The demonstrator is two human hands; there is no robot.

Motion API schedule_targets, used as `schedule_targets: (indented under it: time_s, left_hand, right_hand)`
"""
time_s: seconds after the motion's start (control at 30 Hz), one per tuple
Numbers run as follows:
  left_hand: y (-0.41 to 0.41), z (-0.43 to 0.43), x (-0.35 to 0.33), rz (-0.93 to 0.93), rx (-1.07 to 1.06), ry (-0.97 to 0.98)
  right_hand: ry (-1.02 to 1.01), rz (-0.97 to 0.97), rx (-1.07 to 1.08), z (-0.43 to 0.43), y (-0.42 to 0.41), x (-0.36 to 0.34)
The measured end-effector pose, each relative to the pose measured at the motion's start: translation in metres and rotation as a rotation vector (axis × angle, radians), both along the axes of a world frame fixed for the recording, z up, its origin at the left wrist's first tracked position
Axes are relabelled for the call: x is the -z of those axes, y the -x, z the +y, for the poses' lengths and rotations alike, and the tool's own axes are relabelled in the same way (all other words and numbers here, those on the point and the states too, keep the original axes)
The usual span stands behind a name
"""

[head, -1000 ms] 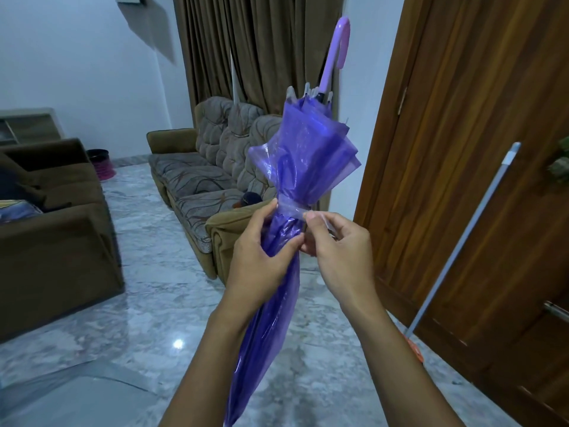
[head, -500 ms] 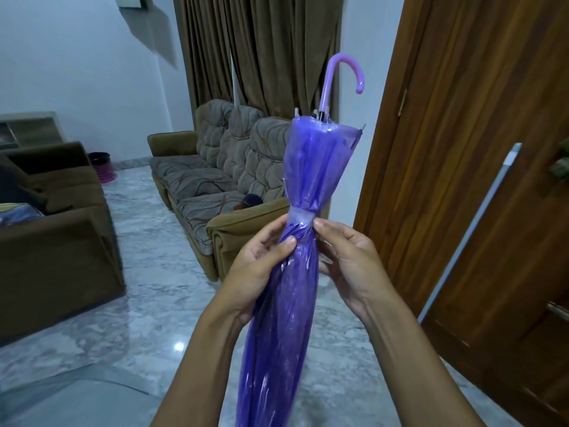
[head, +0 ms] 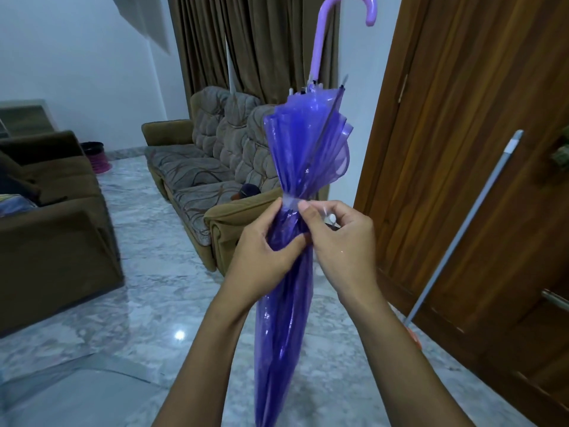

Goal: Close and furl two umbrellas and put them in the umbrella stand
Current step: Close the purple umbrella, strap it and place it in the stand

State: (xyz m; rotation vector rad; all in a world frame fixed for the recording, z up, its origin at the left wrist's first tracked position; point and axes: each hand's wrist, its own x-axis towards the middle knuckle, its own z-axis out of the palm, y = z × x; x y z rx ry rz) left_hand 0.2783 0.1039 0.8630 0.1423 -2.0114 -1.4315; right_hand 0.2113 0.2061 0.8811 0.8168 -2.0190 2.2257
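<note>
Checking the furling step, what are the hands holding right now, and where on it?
Both grip the purple umbrella at its gathered middle: left hand wrapped round it, right hand pinching the clear tie strap there.

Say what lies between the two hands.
Head view: the furled purple umbrella, gripped by the left hand; the right hand pinches its clear strap.

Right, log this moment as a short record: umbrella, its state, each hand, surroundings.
umbrella: purple umbrella, closed, held upright, hooked handle on top
state: canopy furled below the tie strap, folds flaring above it
left hand: grips the furled canopy just below the strap
right hand: pinches the strap's end beside the canopy
surroundings: patterned sofa behind, wooden door at right, pole leaning against it
</note>
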Motion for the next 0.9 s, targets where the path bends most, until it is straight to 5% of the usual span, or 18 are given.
schedule_targets:
  time_s: [0.13, 0.5, 0.63, 0.77, 0.9]
  left_hand:
    - [-0.001, -0.010, 0.003, 0.042, -0.026, -0.199]
    - [-0.014, -0.019, 0.007, 0.140, 0.384, -0.602]
    - [-0.013, -0.018, 0.006, 0.098, 0.465, -0.658]
    - [-0.009, -0.017, 0.007, 0.039, 0.351, -0.581]
    - [-0.006, -0.012, 0.004, 0.067, -0.007, -0.262]
  right_hand:
    - [-0.046, -0.032, -0.133, 0.000, 0.000, 0.000]
    - [0.040, 0.048, -0.238, 0.009, 0.015, 0.001]
    - [0.085, -0.113, -0.274, 0.007, 0.013, 0.004]
    - [0.141, -0.263, -0.235, 0.007, 0.010, 0.007]
    - [0.132, -0.174, -0.066, 0.008, 0.007, 0.003]
